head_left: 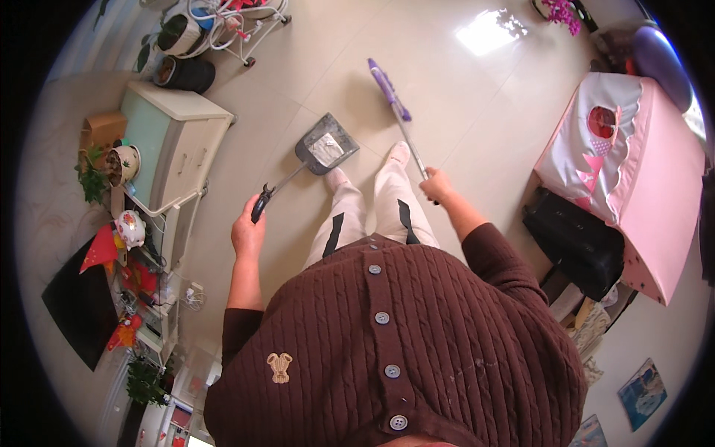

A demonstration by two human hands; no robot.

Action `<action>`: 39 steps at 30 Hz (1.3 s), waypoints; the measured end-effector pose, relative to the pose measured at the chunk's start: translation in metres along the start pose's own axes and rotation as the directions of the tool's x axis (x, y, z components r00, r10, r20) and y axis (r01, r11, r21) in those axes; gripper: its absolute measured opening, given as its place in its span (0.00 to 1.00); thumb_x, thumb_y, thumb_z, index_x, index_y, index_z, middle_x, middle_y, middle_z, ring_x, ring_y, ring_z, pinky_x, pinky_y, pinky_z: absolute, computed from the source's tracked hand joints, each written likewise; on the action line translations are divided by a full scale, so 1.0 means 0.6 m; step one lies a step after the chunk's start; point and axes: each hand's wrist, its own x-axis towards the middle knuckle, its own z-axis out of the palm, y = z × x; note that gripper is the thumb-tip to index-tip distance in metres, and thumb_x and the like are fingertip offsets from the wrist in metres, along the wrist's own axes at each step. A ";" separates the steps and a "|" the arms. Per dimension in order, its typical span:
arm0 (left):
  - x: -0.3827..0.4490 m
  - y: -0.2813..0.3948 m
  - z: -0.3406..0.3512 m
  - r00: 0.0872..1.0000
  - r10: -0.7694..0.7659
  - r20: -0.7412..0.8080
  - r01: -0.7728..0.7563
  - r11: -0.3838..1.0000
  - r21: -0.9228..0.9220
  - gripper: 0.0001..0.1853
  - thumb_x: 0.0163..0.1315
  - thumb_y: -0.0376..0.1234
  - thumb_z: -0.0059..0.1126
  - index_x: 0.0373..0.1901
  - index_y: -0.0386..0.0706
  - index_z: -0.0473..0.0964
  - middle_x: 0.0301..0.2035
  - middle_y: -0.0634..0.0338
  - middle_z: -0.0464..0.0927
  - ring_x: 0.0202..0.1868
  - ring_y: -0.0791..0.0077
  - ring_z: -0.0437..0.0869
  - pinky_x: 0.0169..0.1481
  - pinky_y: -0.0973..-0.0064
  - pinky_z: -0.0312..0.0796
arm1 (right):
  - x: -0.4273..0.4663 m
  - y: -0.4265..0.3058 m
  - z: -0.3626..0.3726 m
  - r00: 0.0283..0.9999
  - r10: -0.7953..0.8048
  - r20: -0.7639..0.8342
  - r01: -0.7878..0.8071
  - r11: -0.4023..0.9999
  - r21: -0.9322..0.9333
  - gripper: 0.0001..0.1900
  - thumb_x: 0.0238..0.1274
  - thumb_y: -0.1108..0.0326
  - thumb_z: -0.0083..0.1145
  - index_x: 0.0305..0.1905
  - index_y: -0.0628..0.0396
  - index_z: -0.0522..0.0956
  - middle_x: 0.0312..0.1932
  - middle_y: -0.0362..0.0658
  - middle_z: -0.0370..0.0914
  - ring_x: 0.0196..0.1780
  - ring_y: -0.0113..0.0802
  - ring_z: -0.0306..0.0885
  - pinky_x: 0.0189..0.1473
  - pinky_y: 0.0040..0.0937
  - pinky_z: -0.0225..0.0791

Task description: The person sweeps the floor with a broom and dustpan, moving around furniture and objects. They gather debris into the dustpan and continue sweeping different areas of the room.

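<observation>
In the head view my left hand (249, 228) is closed around the black handle grip of a long-handled dustpan (313, 155). The grey pan lies just ahead of my feet, and a pale flat piece (326, 150) rests in it. My right hand (437, 185) grips the metal pole of a broom (388, 92) with a purple head. That broom head is ahead and to the right of the dustpan, apart from it. Whether its bristles touch the floor, I cannot tell.
Tiled floor (279, 100) spreads ahead of me. To the left stand a white cabinet (184, 151), a black bin (192, 75) and a wheeled white plant stand (246, 42). On the right are a pink and grey fabric-covered box (648, 184) and a black suitcase (578, 240).
</observation>
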 end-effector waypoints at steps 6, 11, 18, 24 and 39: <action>0.010 0.018 -0.003 1.000 0.000 0.024 0.000 1.000 -0.005 0.19 0.55 0.38 0.54 0.50 0.54 0.71 0.33 0.51 0.79 0.35 0.56 0.80 0.41 0.67 0.71 | -0.050 0.001 0.082 0.944 0.017 0.331 -0.141 0.924 0.356 0.29 0.41 0.75 0.53 0.56 0.53 0.70 0.16 0.38 0.68 0.13 0.24 0.62 0.13 0.24 0.54; 0.029 0.006 -0.005 0.998 0.047 0.030 -0.047 0.999 -0.001 0.18 0.56 0.37 0.54 0.50 0.54 0.72 0.32 0.50 0.79 0.35 0.57 0.81 0.41 0.67 0.71 | -0.155 0.050 0.089 0.963 -0.062 0.261 -0.009 0.965 0.262 0.32 0.42 0.73 0.56 0.60 0.46 0.68 0.18 0.42 0.72 0.15 0.28 0.67 0.16 0.28 0.61; 0.044 -0.042 -0.009 0.986 0.144 0.078 -0.147 0.988 0.035 0.19 0.57 0.34 0.53 0.52 0.54 0.70 0.35 0.51 0.79 0.37 0.57 0.80 0.42 0.67 0.70 | -0.231 0.143 0.093 0.986 0.158 0.046 -0.159 0.848 0.506 0.32 0.45 0.75 0.54 0.61 0.45 0.66 0.15 0.37 0.68 0.12 0.22 0.60 0.13 0.23 0.54; 0.063 -0.062 -0.014 0.972 0.223 0.074 -0.222 0.975 -0.017 0.19 0.57 0.32 0.53 0.52 0.54 0.70 0.36 0.51 0.79 0.37 0.58 0.80 0.42 0.68 0.70 | -0.206 0.207 0.070 0.923 0.384 0.005 -0.237 0.561 0.793 0.30 0.51 0.76 0.48 0.62 0.51 0.59 0.14 0.35 0.63 0.12 0.21 0.58 0.11 0.22 0.50; 0.088 -0.064 -0.013 0.986 0.146 0.083 -0.147 0.989 0.000 0.19 0.58 0.30 0.52 0.52 0.48 0.71 0.39 0.54 0.79 0.40 0.68 0.80 0.46 0.73 0.69 | -0.089 0.152 0.165 0.941 0.264 0.213 -0.277 0.234 0.932 0.40 0.50 0.79 0.48 0.68 0.53 0.42 0.13 0.34 0.59 0.13 0.21 0.56 0.13 0.22 0.49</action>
